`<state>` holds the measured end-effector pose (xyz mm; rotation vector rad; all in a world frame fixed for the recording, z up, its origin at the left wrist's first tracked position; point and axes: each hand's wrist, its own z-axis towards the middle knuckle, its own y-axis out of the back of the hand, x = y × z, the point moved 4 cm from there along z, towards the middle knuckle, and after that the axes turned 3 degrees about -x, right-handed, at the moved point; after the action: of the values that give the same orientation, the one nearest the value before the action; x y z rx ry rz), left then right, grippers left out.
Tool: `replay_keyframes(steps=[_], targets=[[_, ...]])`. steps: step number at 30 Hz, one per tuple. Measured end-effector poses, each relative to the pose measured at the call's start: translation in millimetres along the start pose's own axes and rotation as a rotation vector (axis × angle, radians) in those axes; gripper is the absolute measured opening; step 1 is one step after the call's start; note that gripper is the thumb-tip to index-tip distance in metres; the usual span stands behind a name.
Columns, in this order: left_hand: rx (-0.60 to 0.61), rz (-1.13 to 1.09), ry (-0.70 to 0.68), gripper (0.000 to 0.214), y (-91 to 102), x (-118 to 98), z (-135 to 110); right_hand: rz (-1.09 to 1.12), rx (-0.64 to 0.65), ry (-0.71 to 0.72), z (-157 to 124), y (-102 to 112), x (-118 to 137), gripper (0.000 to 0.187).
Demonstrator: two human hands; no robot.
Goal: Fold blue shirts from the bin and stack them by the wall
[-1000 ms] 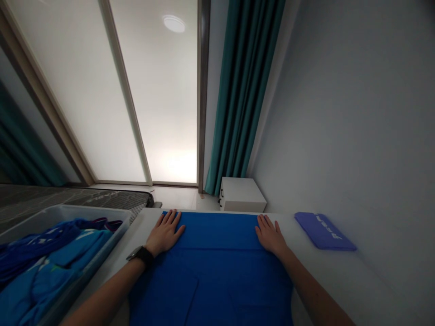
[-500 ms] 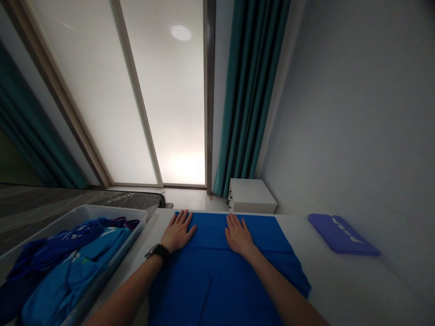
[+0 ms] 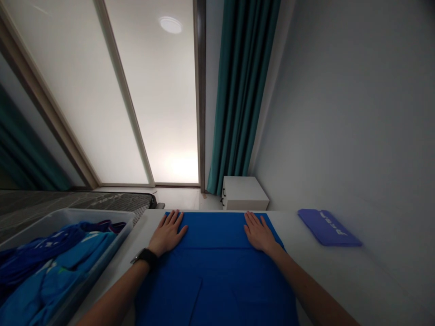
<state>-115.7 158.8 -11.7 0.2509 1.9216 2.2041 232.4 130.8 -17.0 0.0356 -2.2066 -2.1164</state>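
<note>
A blue garment (image 3: 217,271) lies spread on the white table, its far edge straight and a crease running across it below that edge. My left hand (image 3: 168,235) rests flat on its far left corner, fingers stretched forward and thumb out; a black watch is on that wrist. Over at the far right corner, my right hand (image 3: 258,232) presses flat on the cloth with its fingers extended. Neither hand grips anything. The near end of the garment runs out of view at the bottom.
A clear plastic bin (image 3: 127,231) with several blue clothes (image 3: 68,262) stands at the left. On the table's right side, near the wall, lies a folded purple item (image 3: 329,228) with white lettering. Beyond the table are a white cabinet (image 3: 244,192) and a teal curtain (image 3: 241,99).
My right hand has slid to the right across the cloth to its far right corner, and the right side looks smoother. My left hand stays at the left corner. The view has shifted slightly.
</note>
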Motion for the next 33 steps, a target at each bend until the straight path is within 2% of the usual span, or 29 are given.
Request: replay_keyframes(steps=[7,13,16,19,23,26,29,33], targets=[[0.025,0.021,0.004,0.068,0.0,-1,1,-0.036,-0.015,-0.071,-6,-4,-47,0.063],[0.036,0.043,0.012,0.067,0.9,2,2,-0.006,-0.051,-0.073,-9,-7,-56,0.062],[0.032,0.084,0.013,0.063,7.0,-10,5,0.007,-0.074,-0.066,-10,-7,-56,0.062],[-0.033,0.061,-0.089,0.061,17.7,-55,14,0.01,-0.076,-0.059,-10,-8,-55,0.062],[-0.05,-0.103,-0.332,0.058,22.2,-153,31,0.011,-0.077,-0.047,-9,-8,-56,0.062],[-0.043,-0.201,-0.418,0.056,15.6,-217,45,0.009,-0.089,-0.037,-9,-7,-56,0.062],[-0.036,-0.248,-0.412,0.056,4.1,-251,55,-0.004,-0.089,-0.034,-9,-8,-56,0.061],[-0.037,-0.276,-0.386,0.057,-7.0,-261,57,-0.012,-0.099,-0.034,-9,-9,-56,0.061]])
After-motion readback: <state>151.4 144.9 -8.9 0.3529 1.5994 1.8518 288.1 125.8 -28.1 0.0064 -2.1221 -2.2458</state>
